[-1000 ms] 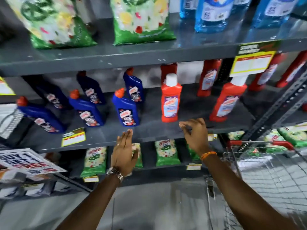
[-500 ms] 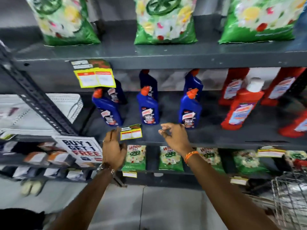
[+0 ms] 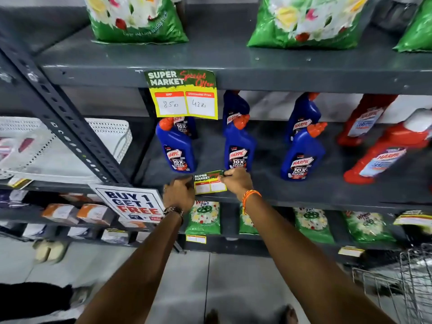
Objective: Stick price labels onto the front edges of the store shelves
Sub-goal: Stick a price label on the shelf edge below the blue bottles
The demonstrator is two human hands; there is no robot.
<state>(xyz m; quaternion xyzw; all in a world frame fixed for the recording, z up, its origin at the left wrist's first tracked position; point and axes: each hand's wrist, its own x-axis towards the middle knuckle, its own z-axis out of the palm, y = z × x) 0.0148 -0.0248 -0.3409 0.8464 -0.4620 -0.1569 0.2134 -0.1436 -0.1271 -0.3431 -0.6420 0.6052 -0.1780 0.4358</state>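
Head view showed the job partly done, as far as could be judged: going from nine o'clock across, a "BUY 1 GET 1 FREE" sign [image 3: 131, 203] hung at the left upright [image 3: 63, 118], a filled-in special-offer label [image 3: 183, 94] was already fixed to the front edge of the upper shelf [image 3: 304, 78] at about twelve o'clock, and small yellow tags [image 3: 196, 239] sat on the lowest shelf edge toward six o'clock. The left hand [image 3: 178, 195] was closed on the left side of a small price label [image 3: 209, 182] and the right hand [image 3: 236, 181] pinched its upper right corner, both pressing it against the front edge of the middle shelf [image 3: 327, 199] near the centre; its price boxes looked blank. Whether it was fully stuck could not be told. To the right, toward three o'clock, the same edge ran bare under the blue bottles [image 3: 238, 150] and red bottles [image 3: 383, 155], so more labels seemed due there. Bottles stood back from the lip, leaving the edge free for pressing. A wire trolley [image 3: 411, 284] at five o'clock narrowed the floor room on the right side.
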